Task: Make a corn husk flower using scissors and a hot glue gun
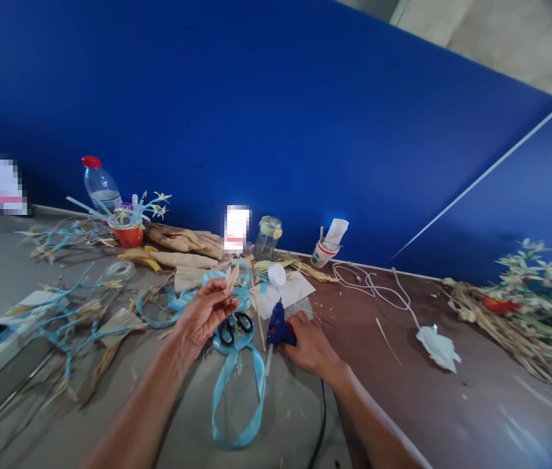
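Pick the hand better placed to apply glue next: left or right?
Likely the right hand: it holds the blue glue gun, while the left hand is occupied pinching a pale petal-like piece.

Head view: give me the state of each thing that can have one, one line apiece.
Left hand, pinching pale petals
Right hand, closed on the glue gun
Glue gun, gripped; whether hot, cannot tell
Scissors, lying down, blades not discernible
Blue ribbon, unrolled, part of it looped
Red-capped bottle, closed, partly filled
Glass jar, lid on
Red pot, open, with contents
White cup, open, with contents
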A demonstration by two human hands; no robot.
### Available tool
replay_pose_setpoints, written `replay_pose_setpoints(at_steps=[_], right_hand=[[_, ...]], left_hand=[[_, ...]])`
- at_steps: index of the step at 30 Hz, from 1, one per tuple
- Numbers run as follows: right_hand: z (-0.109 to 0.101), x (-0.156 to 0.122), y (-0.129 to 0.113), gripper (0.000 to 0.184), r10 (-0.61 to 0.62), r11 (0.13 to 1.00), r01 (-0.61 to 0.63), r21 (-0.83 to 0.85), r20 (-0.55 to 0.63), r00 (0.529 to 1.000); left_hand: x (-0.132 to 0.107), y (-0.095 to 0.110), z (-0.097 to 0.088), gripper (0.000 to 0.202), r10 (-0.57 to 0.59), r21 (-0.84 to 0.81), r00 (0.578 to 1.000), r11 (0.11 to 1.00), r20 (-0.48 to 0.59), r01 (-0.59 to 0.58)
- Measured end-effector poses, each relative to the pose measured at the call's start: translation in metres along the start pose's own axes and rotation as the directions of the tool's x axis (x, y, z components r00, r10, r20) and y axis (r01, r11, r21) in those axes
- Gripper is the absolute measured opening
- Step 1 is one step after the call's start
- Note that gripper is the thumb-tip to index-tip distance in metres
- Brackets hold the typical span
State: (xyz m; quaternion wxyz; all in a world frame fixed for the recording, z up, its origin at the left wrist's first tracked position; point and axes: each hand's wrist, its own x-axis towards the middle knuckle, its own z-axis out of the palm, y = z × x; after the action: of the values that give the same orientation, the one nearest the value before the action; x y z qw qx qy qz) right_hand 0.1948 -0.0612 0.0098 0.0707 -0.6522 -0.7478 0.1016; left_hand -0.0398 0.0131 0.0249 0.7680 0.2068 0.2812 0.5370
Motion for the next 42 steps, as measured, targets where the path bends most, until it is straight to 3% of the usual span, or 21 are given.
replay_pose_setpoints(at_steps=[4, 6, 8, 11, 17, 22, 26, 33, 42], right_hand=[[-0.002, -0.002, 0.009, 0.026, -0.013, 1.000, 0.011, 0.026, 0.042, 0.999], [-0.008, 0.002, 0.008, 0.022, -0.026, 0.993, 0.030, 0.112, -0.037, 0.999], [-0.015, 0.010, 0.001, 0.017, -0.020, 0.963, 0.073, 0.259, -0.204, 0.979], [-0.018, 0.033, -0.026, 0.018, -0.022, 0.832, 0.205, 0.516, -0.339, 0.940], [0.001, 0.081, -0.082, 0.011, 0.051, 0.560, 0.203, 0.803, -0.278, 0.959], [0.011, 0.089, -0.090, 0.010, 0.116, 0.441, 0.162, 0.883, -0.235, 0.965], [0.014, 0.086, -0.090, 0.012, 0.155, 0.446, 0.162, 0.880, -0.254, 0.955], [0.012, 0.081, -0.094, 0.013, 0.176, 0.562, 0.178, 0.808, -0.327, 0.928], [0.010, 0.082, -0.092, 0.015, 0.130, 0.600, 0.206, 0.773, -0.348, 0.928]], left_hand=[[-0.002, 0.001, 0.002, 0.017, -0.005, 0.016, 1.000, 1.000, -0.001, 0.005], [-0.003, 0.001, 0.004, 0.016, -0.010, 0.021, 1.000, 1.000, 0.002, 0.010], [-0.003, 0.001, 0.005, 0.017, -0.012, 0.025, 1.000, 1.000, 0.002, 0.012], [-0.003, -0.002, 0.006, 0.017, -0.015, 0.053, 1.000, 0.998, -0.004, 0.016], [0.000, -0.008, 0.003, 0.017, 0.029, 0.120, 0.999, 0.992, -0.020, -0.026], [0.004, -0.012, 0.002, 0.022, 0.099, 0.176, 0.993, 0.981, -0.064, -0.086], [0.007, -0.018, 0.002, 0.027, 0.154, 0.241, 0.984, 0.962, -0.091, -0.129], [0.006, -0.021, 0.006, 0.031, 0.227, 0.364, 0.968, 0.915, -0.103, -0.175], [0.005, -0.019, 0.005, 0.031, 0.274, 0.460, 0.959, 0.863, -0.077, -0.209]])
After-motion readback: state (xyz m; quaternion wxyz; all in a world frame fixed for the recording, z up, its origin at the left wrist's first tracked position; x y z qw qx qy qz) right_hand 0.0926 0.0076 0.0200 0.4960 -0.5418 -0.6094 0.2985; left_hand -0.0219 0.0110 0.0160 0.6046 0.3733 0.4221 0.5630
